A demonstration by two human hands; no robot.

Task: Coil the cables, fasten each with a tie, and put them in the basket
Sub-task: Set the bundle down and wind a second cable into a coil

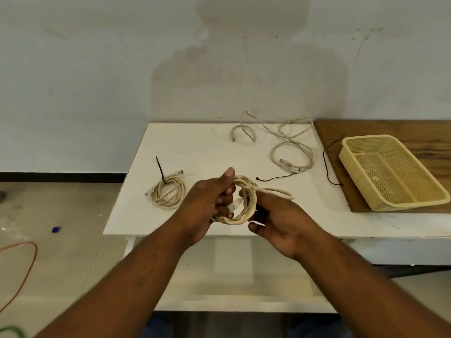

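Hands met above the near middle of the white bench (195,147) in the head view, with the coiled cable (246,212) held between them and lifted clear of the surface. The left hand (205,208) gripped the left side of the coil, its thumb raised over the top loops and its fingers curled through the ring. The right hand (283,223) closed on the right side, fingers wrapped behind the loops and thumb pointing in beneath them. A pale plug (235,204) showed inside the ring, and the cable's free tail (280,192) stuck out to the right above the right hand. Left of the hands, near but apart, a tied coil (168,193) lay flat on the bench, a black tie (161,170) standing up from it. Just beyond the hands lay a loose black tie (275,178), and farther back a loose cable (288,147) sprawled in open loops toward the wall. To the right, well apart from the hands, a yellow mesh basket (361,138) sat on a wooden board (390,129), with a thin black strand (325,164) curving just beside its left end. On the floor at the left lay an orange cord (31,259) and a small blue object (56,229).
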